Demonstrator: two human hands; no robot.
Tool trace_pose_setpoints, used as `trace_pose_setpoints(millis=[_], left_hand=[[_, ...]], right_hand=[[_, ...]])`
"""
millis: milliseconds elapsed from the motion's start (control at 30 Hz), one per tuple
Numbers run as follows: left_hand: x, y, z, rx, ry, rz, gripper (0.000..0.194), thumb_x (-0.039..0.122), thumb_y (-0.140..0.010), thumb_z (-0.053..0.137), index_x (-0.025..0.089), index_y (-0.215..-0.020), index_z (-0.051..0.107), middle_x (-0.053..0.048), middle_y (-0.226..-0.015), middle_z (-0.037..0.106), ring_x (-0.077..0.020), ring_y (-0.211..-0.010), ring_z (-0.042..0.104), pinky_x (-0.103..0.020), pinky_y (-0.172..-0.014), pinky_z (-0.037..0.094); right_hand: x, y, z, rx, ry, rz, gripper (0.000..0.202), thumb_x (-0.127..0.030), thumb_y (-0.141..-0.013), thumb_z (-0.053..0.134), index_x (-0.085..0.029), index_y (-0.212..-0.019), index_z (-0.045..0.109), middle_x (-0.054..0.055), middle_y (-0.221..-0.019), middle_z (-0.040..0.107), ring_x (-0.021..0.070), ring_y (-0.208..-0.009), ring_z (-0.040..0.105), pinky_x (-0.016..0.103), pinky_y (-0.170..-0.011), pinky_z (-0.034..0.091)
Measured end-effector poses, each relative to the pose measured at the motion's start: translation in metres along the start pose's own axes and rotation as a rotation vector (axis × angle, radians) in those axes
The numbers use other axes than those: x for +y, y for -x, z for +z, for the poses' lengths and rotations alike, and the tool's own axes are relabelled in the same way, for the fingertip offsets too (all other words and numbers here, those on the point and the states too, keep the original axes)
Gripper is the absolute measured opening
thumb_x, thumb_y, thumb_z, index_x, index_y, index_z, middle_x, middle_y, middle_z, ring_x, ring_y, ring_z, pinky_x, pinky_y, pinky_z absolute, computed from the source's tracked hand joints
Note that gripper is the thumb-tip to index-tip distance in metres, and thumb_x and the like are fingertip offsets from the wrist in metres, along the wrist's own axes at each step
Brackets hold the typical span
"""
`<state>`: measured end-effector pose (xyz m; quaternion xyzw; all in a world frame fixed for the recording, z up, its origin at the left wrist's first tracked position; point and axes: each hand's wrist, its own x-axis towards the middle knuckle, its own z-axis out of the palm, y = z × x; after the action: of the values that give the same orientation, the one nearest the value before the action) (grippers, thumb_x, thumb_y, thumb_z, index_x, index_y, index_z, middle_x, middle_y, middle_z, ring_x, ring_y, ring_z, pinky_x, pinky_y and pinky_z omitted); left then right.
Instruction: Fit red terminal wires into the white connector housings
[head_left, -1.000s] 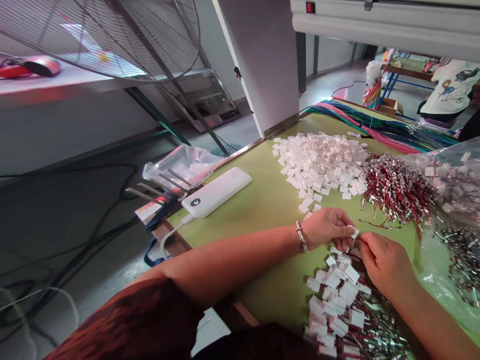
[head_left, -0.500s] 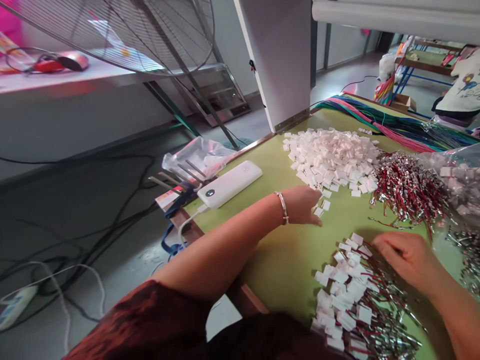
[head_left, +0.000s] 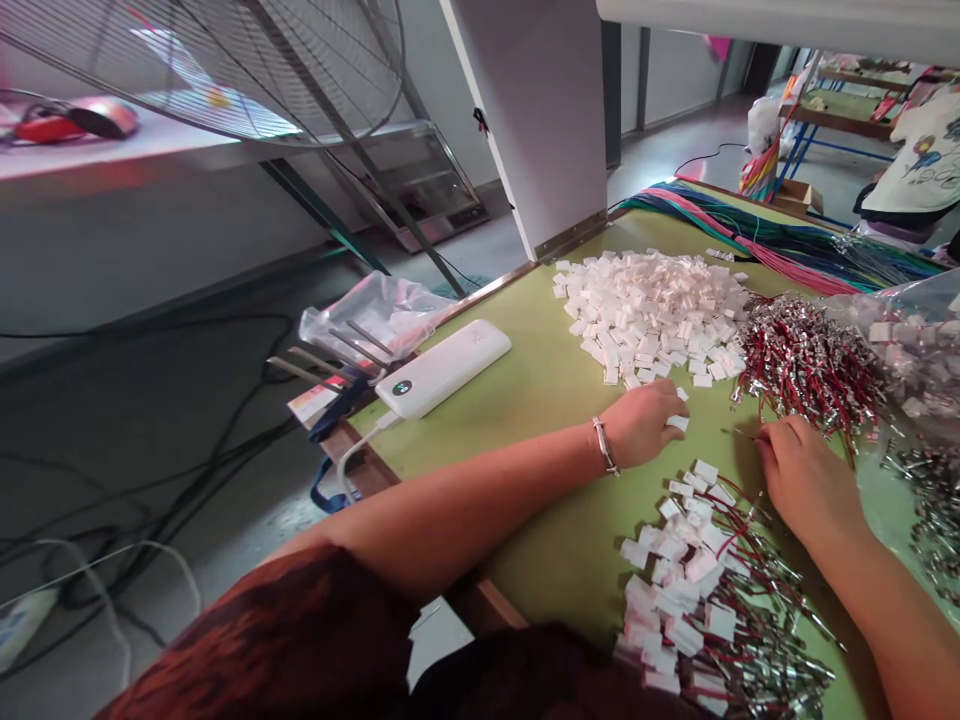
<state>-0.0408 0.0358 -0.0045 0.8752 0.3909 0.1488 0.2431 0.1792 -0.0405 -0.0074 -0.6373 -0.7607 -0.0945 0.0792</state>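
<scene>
Pale grey walls [head_left: 679, 75] rise above a smooth grey floor [head_left: 172, 400], where a patch of light [head_left: 634, 183] gleams. A large wire fan [head_left: 300, 68] stands at left; a blue-legged table [head_left: 840, 122] stands far right.

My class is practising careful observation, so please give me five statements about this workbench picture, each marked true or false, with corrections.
1. A white cable is plugged into the white power bank. True.
2. The left hand rests on the power bank. False: it is beside the pile of loose white pieces, apart from the power bank.
3. A bracelet is on the left wrist. True.
4. The right hand is nearer than the left to the pile of red wires. True.
5. The pink wires lie beneath the power bank. False: they lie along the bench's far side.
</scene>
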Motion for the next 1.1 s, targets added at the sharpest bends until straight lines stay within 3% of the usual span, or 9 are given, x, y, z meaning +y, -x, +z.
trace_pose_setpoints(millis=[133, 267, 400, 467, 600, 833, 967, 1100], left_hand=[[0.0, 0.0, 0.003, 0.093, 0.377, -0.062, 0.012, 0.015, -0.069, 0.072, 0.013, -0.078, 0.065, -0.001, -0.073, 0.059, -0.0124, -0.07, 0.056, -0.026, -0.067, 0.048], [0.005, 0.0, 0.006, -0.029, 1.027, -0.224, 0.024, 0.016, -0.072, 0.07, 0.014, -0.095, 0.065, 0.004, -0.062, 0.057, -0.0071, -0.056, 0.057, -0.022, -0.06, 0.049], [0.011, 0.001, 0.005, -0.136, 1.373, -0.42, 0.02, 0.021, -0.074, 0.072, 0.011, -0.09, 0.067, -0.003, -0.071, 0.067, -0.0087, -0.062, 0.064, -0.024, -0.066, 0.052], [0.013, 0.001, 0.004, -0.136, 1.413, -0.465, 0.017, 0.026, -0.076, 0.071, 0.011, -0.083, 0.066, -0.005, -0.072, 0.068, -0.0082, -0.06, 0.063, -0.021, -0.058, 0.05], [0.014, 0.001, 0.004, -0.015, 1.377, -0.414, 0.019, 0.028, -0.076, 0.071, 0.01, -0.074, 0.065, -0.003, -0.07, 0.067, -0.0012, -0.046, 0.047, -0.013, -0.041, 0.035], [0.017, 0.001, 0.003, -0.039, 1.552, -0.516, 0.01, 0.009, -0.073, 0.072, 0.008, -0.076, 0.062, 0.001, -0.063, 0.063, -0.005, -0.053, 0.06, -0.02, -0.061, 0.05], [0.018, 0.003, 0.005, -0.13, 1.58, -0.479, 0.01, 0.004, -0.074, 0.069, 0.007, -0.083, 0.066, -0.003, -0.07, 0.069, -0.0067, -0.06, 0.064, -0.02, -0.064, 0.052], [0.018, 0.004, 0.006, -0.136, 1.527, -0.402, 0.016, 0.005, -0.074, 0.069, 0.009, -0.089, 0.068, -0.002, -0.07, 0.07, -0.007, -0.061, 0.064, -0.021, -0.066, 0.054]], right_hand=[[-0.006, 0.004, -0.006, 0.093, -0.193, 0.036, 0.017, -0.028, -0.091, 0.039, -0.019, -0.084, 0.052, 0.006, -0.078, 0.063, 0.0183, -0.062, 0.057, 0.028, -0.051, 0.033], [-0.014, 0.006, -0.014, 0.107, -0.364, 0.056, 0.015, -0.03, -0.089, 0.043, -0.02, -0.087, 0.054, 0.003, -0.068, 0.066, 0.0173, -0.055, 0.058, 0.027, -0.05, 0.036], [-0.019, 0.005, -0.02, 0.131, -0.482, -0.008, 0.017, -0.028, -0.089, 0.045, -0.02, -0.086, 0.06, 0.004, -0.077, 0.07, 0.0158, -0.064, 0.063, 0.026, -0.06, 0.044], [-0.021, 0.005, -0.022, 0.13, -0.487, -0.023, 0.019, -0.029, -0.089, 0.046, -0.021, -0.083, 0.061, 0.002, -0.073, 0.069, 0.0144, -0.061, 0.062, 0.025, -0.059, 0.043], [-0.026, 0.007, -0.028, 0.031, -0.499, -0.024, 0.024, -0.032, -0.09, 0.044, -0.021, -0.076, 0.06, -0.001, -0.062, 0.064, 0.0125, -0.054, 0.056, 0.024, -0.053, 0.038], [-0.031, 0.007, -0.034, -0.246, -0.749, 0.099, 0.034, -0.041, -0.09, 0.04, -0.021, -0.065, 0.052, -0.004, -0.053, 0.047, 0.0113, -0.05, 0.042, 0.023, -0.048, 0.033], [-0.032, 0.006, -0.035, -0.383, -0.935, 0.168, 0.036, -0.044, -0.089, 0.039, -0.021, -0.062, 0.046, -0.004, -0.054, 0.038, 0.011, -0.053, 0.036, 0.022, -0.048, 0.031], [-0.032, 0.006, -0.036, -0.516, -1.078, 0.208, 0.036, -0.045, -0.087, 0.044, -0.02, -0.062, 0.045, -0.005, -0.055, 0.035, 0.0104, -0.053, 0.033, 0.023, -0.047, 0.028]])
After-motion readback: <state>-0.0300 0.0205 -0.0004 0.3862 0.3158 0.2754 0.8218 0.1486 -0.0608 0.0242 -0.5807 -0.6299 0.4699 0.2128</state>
